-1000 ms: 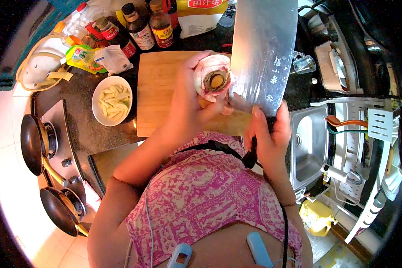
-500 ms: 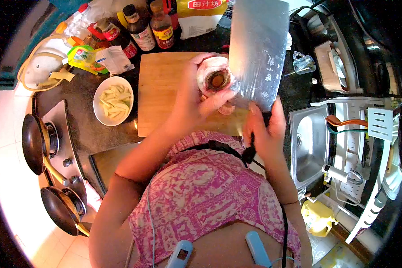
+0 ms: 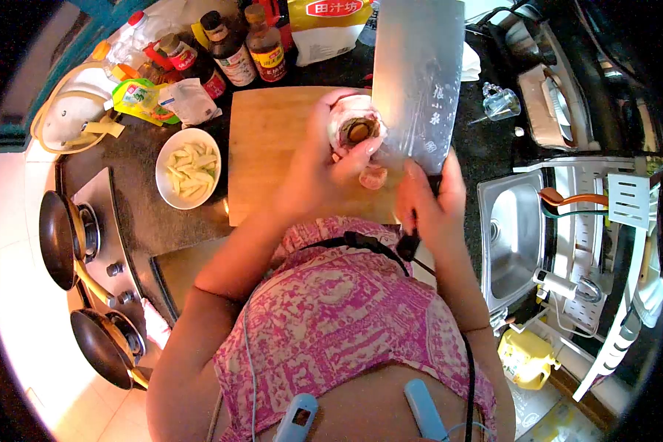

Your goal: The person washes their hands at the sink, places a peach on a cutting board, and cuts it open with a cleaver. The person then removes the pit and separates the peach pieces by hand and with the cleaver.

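My left hand point(image 3: 323, 158) is closed around a round whitish-purple vegetable point(image 3: 359, 131). It has a dark brown ring and a lighter brown middle; I cannot tell its exact kind. My right hand point(image 3: 435, 195) grips the dark handle of a cleaver point(image 3: 418, 85), its broad blade pointing up and away. The blade's left edge is beside the vegetable; whether they touch is unclear. Beneath both hands is a wooden cutting board point(image 3: 265, 169). A small pinkish piece point(image 3: 373, 177) lies on it below the vegetable.
Left of the board stands a white bowl point(image 3: 162, 184) of pale cut strips. Sauce bottles point(image 3: 267, 46) and a yellow-white bag point(image 3: 328, 37) line the back. Two pans point(image 3: 57, 239) are on the stove at left. A metal sink point(image 3: 512, 243) is at right.
The cleaver has shifted slightly left and its face has turned a little. My right hand moved slightly left with it. My left hand still holds the vegetable, tilted slightly differently.
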A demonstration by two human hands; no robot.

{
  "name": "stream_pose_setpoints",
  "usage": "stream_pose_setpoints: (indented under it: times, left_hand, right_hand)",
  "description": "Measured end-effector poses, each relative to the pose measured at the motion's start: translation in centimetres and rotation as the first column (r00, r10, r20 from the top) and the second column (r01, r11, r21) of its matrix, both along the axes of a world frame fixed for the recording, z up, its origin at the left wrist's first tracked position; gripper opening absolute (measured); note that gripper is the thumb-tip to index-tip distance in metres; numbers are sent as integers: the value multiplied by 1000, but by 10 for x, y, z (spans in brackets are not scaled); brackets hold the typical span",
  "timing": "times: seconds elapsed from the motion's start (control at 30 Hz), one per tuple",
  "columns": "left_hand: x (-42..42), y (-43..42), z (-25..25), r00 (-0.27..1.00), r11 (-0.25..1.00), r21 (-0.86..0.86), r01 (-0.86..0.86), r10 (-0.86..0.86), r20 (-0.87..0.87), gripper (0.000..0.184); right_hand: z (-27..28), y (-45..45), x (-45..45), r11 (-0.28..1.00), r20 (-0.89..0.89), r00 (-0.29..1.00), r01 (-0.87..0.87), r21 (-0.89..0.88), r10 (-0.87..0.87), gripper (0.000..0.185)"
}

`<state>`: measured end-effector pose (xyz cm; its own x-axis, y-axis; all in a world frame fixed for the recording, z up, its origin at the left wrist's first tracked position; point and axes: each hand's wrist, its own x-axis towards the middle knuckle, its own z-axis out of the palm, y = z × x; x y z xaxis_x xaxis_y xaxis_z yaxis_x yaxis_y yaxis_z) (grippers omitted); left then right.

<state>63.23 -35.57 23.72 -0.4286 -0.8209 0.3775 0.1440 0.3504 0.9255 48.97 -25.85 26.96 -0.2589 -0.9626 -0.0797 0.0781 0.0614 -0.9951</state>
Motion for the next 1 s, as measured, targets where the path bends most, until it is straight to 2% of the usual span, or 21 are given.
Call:
stream_pose_setpoints:
  times: [0.03, 0.07, 0.13, 0.17, 0.2, 0.23, 0.33, 0.37, 0.4, 0.47, 0.57, 0.6, 0.67, 0.73, 0.77, 0.83, 0.87, 0.93, 1.0]
  left_hand:
    - [4, -2, 3, 997, 999, -8, 37, -37, 71, 55]
    - [8, -4, 6, 987, 997, -17, 76, -73, 143, 55]
    - [5, -6, 0, 985, 987, 81, 141, -149, 92, 54]
    - [1, -4, -3, 984, 987, 77, 143, -150, 91, 54]
    - [-5, 0, -6, 995, 990, 98, 101, -102, 10, 55]
    - [-8, 2, -9, 996, 990, 126, 59, -50, -70, 55]
    - [-7, -3, -18, 992, 988, 126, 94, -83, -92, 60]
    - [-2, -5, -17, 993, 987, 128, 93, -82, -89, 60]
    - [4, -8, -14, 980, 932, 305, 196, -172, -104, 62]
    - [9, -12, -13, 956, 835, 465, 294, -258, -140, 64]
    - [7, -14, -25, 955, 839, 458, 293, -281, -95, 65]
    - [1, -16, -31, 959, 930, 242, 277, -251, -132, 65]
    - [-1, -16, -36, 958, 972, 15, 235, -229, -175, 64]
    - [0, -13, -31, 980, 949, 248, 196, -198, -14, 68]
    - [1, -12, -29, 980, 949, 249, 196, -199, -15, 68]
    - [4, -10, -27, 980, 852, 487, 191, -198, -38, 61]
    - [3, -10, -29, 979, 852, 487, 193, -199, -38, 61]
    - [0, -9, -37, 970, 863, 445, 238, -187, -156, 51]
    - [1, -12, -38, 962, 845, 460, 271, -223, -157, 50]
  right_hand:
    - [3, 0, -9, 996, 31, 996, -82, 28, 81, 24]
    - [1, -1, -9, 996, 35, 996, -84, 26, 83, 24]
    - [-5, -1, -7, 999, 59, 998, -23, 46, 20, 26]
    - [-7, -2, 0, 1000, 2, 1000, 9, 19, -10, 24]
    - [-11, -2, 3, 1000, 1, 1000, 11, 14, -11, 24]
    - [-15, 1, 6, 1000, 34, 999, 24, 18, -24, 26]
    - [-16, 4, 3, 1000, 78, 997, 2, 18, -4, 25]
    - [-14, 3, 0, 998, 157, 988, -19, 65, 8, 23]
    - [-13, 3, -3, 993, 235, 972, -41, 110, 14, 22]
    - [-20, 4, -8, 993, 277, 960, -75, 95, 46, 19]
    - [-21, 3, -3, 995, 294, 956, -45, 89, 17, 17]
    - [-21, 3, -1, 995, 296, 955, -22, 93, -7, 17]
    - [-23, 3, -2, 995, 297, 954, 2, 99, -31, 17]
    - [-31, 2, -6, 993, 336, 942, -38, 110, -1, 19]
    - [-32, 2, -7, 993, 336, 942, -38, 110, -2, 19]
    - [-34, 0, -8, 991, 373, 927, -76, 109, 30, 17]
    - [-35, 0, -10, 991, 373, 927, -74, 109, 28, 17]
    - [-39, -2, -12, 987, 416, 905, -136, 87, 88, 16]
    - [-43, -3, -12, 990, 419, 904, -123, 66, 84, 15]
